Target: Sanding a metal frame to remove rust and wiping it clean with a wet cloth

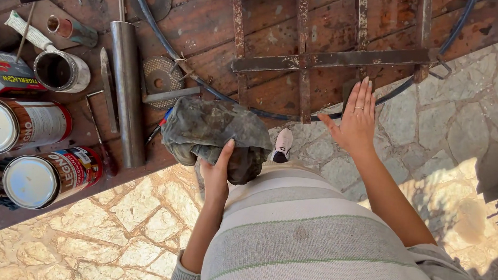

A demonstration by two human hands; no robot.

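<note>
Left hand [215, 175] grips one rag [215, 129]; two sealed cans [19, 125]; right hand [355, 120] flat.

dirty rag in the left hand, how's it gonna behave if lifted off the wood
The rag will probably be floppy: it lies in crumpled folds and droops over the edge of the wooden surface. It is likely light for its bulk, since the left hand bunches it alone. Its dark stains suggest it may feel grimy rather than slippery.

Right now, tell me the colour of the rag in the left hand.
The rag is mottled grey-green with dark stains; head view.
</note>
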